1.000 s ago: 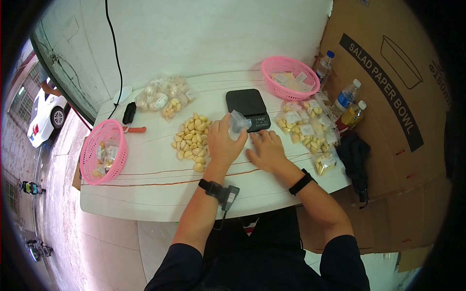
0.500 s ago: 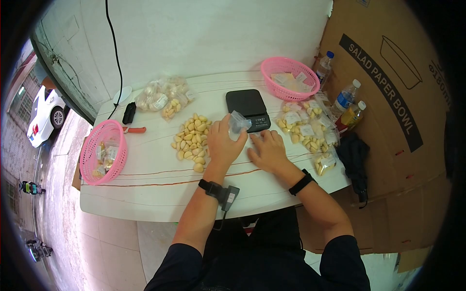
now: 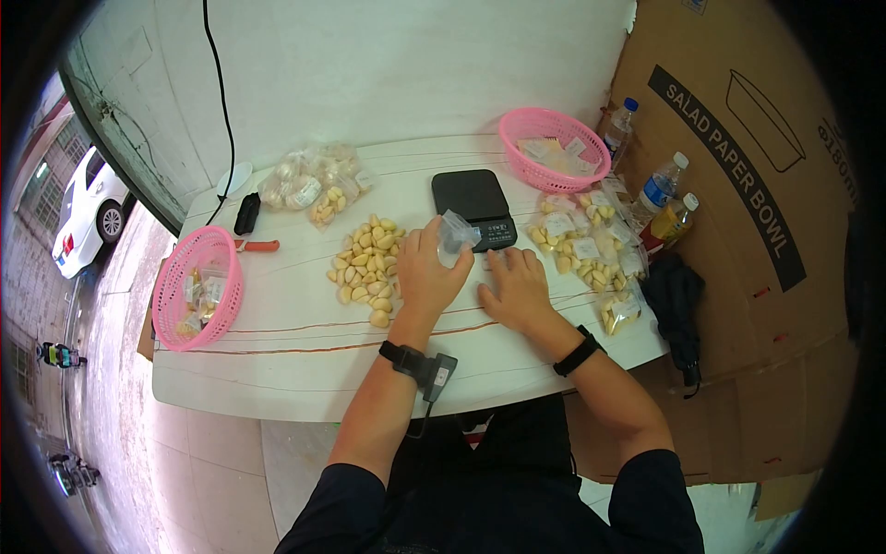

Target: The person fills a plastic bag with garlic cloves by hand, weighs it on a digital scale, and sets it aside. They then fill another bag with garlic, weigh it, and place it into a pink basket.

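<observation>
Grips crumpled clear plastic bag (image 3: pixel 455 233) in bare left hand (image 3: pixel 426 272), thumb one side, fingers other, near front L corner of flat black digital scale (image 3: pixel 469 194). Looks pinched lightly, prob. so as not to crush thin film; can't tell whether open or closed at mouth.

Rests bare right hand (image 3: pixel 519 288) low, just in front of scale, thumb apart from fingers, fingertips pointing down; can't tell whether pinching anything, w/ undersides hidden.

Has loose heap of pale yellow peeled garlic cloves (image 3: pixel 365 263) on white tabletop (image 3: pixel 277 374), just L of left hand, prob. for short reach. Has scale mid-table, panel side toward body, prob. for easy reading.

Containers: on R, has pile of clear labelled plastic packets (image 3: pixel 586 247) filled w/ cloves, grouped well apart from heap, maybe to avoid mix-up. Behind that, has round pink perforated plastic basket (image 3: pixel 535 174), w/ clear packets & white labels inside. At far L, has second pink perforated basket (image 3: pixel 197 247), w/ a few labelled packets, yellowish inside. At back L, has bulging clear plastic bags (image 3: pixel 309 180) of whitish pieces, too blurred to ID, plus smaller packet of cloves (image 3: pixel 328 207) in front.
</observation>
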Available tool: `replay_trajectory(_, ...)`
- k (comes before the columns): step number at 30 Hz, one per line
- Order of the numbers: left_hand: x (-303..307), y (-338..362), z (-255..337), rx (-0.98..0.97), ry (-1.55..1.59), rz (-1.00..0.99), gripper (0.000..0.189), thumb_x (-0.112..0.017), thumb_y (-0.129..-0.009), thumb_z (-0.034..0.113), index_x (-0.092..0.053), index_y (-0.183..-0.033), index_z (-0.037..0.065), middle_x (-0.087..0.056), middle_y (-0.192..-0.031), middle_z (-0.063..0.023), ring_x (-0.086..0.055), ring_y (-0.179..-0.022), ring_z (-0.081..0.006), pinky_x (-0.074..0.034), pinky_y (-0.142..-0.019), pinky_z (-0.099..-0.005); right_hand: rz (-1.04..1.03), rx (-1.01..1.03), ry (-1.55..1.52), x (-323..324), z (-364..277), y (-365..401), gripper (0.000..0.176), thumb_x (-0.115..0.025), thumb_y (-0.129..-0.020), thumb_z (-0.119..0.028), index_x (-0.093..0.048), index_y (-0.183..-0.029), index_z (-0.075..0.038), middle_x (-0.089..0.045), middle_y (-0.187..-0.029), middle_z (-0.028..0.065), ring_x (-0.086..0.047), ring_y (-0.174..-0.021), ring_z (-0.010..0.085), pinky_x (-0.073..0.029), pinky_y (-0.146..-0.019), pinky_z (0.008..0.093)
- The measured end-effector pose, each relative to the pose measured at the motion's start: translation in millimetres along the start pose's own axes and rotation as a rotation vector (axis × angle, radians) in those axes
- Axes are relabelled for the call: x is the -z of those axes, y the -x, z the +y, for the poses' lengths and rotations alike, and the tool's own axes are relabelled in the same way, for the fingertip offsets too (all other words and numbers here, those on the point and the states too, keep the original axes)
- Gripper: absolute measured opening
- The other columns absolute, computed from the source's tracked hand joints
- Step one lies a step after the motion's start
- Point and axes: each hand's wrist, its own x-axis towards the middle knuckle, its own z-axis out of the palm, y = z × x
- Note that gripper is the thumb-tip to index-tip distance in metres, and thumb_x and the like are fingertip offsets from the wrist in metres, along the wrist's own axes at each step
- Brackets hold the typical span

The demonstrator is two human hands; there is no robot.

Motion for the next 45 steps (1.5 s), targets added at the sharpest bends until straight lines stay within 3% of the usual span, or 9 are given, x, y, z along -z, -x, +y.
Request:
replay_trajectory(17,2,-1,2,0.008,-0.008,-0.014,0.051,-0.077,-0.074,0.026,-0.062,-0.117,0.002,-0.058,-0.088,-0.0104,-0.057,-0.083,-0.0287,-0.047,-0.073,-0.0421,0.014,-0.006,-0.059,3,-3,5,0.053,-0.065,-0.081,-0.033,-0.063,-0.124,-0.002,-0.056,-0.115,0.0203,-0.049,-0.108,0.0357,-0.041,-0.093,0.0468)
replay_trajectory(26,5,-2,4,0.047,0.095,0.026,0.061,-0.081,-0.072,0.023,-0.056,-0.122,0.000,-0.059,-0.094,-0.0119,-0.059,-0.088,-0.0279,-0.048,-0.077,-0.0406,0.207,0.087,-0.157,-6,-11,7,0.033,-0.064,-0.077,-0.017,-0.061,-0.106,0.000,-0.056,-0.107,0.0188,-0.051,-0.100,0.0373,-0.042,-0.088,0.0483)
replay_trajectory(32,13,-12,-2,0.042,0.266,0.111,0.059,-0.081,-0.075,0.019,-0.055,-0.124,0.000,-0.060,-0.098,-0.0119,-0.060,-0.090,-0.0238,-0.049,-0.080,-0.0366,0.309,0.072,-0.161,-10,-4,3,0.018,-0.063,-0.077,-0.012,-0.059,-0.092,-0.003,-0.055,-0.091,0.0157,-0.052,-0.090,0.0355,-0.042,-0.079,0.0469)
replay_trajectory(34,16,-18,-10,0.370,0.438,0.155,0.054,-0.080,-0.080,0.018,-0.055,-0.124,0.000,-0.060,-0.096,-0.0067,-0.059,-0.087,-0.0165,-0.049,-0.077,-0.0310,0.308,0.082,-0.154,-11,-4,4,0.009,-0.063,-0.078,-0.010,-0.057,-0.083,-0.004,-0.054,-0.084,0.0134,-0.052,-0.084,0.0338,-0.041,-0.073,0.0463)
replay_trajectory(35,26,-25,-7,0.368,0.429,0.155,0.054,-0.080,-0.080,0.018,-0.055,-0.124,0.000,-0.060,-0.096,-0.0067,-0.059,-0.087,-0.0165,-0.049,-0.077,-0.0310,0.309,0.082,-0.163,-11,-4,4,0.009,-0.063,-0.078,-0.010,-0.057,-0.083,-0.004,-0.054,-0.084,0.0134,-0.052,-0.084,0.0338,-0.041,-0.073,0.0463)
replay_trajectory(37,50,-38,-8,0.551,0.583,0.183,0.051,-0.078,-0.085,0.020,-0.054,-0.126,0.000,-0.059,-0.095,-0.0023,-0.056,-0.084,-0.0104,-0.048,-0.072,-0.0261,0.325,0.060,-0.159,-10,-6,4,0.008,-0.063,-0.080,-0.009,-0.058,-0.079,-0.004,-0.054,-0.080,0.0119,-0.051,-0.081,0.0326,-0.041,-0.074,0.0444)
replay_trajectory(41,89,-40,-52,0.532,0.622,0.209,0.052,-0.077,-0.087,0.022,-0.054,-0.128,-0.001,-0.059,-0.096,-0.0029,-0.055,-0.084,-0.0090,-0.048,-0.070,-0.0244,0.303,0.056,-0.175,-13,-4,5,0.007,-0.063,-0.080,-0.009,-0.058,-0.079,-0.004,-0.054,-0.080,0.0118,-0.051,-0.080,0.0324,-0.041,-0.073,0.0443)
replay_trajectory(45,111,-34,-84,0.620,0.410,0.180,0.056,-0.076,-0.087,0.021,-0.051,-0.132,-0.002,-0.061,-0.102,-0.0070,-0.058,-0.090,-0.0113,-0.049,-0.076,-0.0251,0.327,0.056,-0.181,-11,-6,5,0.006,-0.062,-0.078,-0.009,-0.058,-0.079,-0.004,-0.054,-0.080,0.0114,-0.051,-0.080,0.0321,-0.041,-0.073,0.0442)
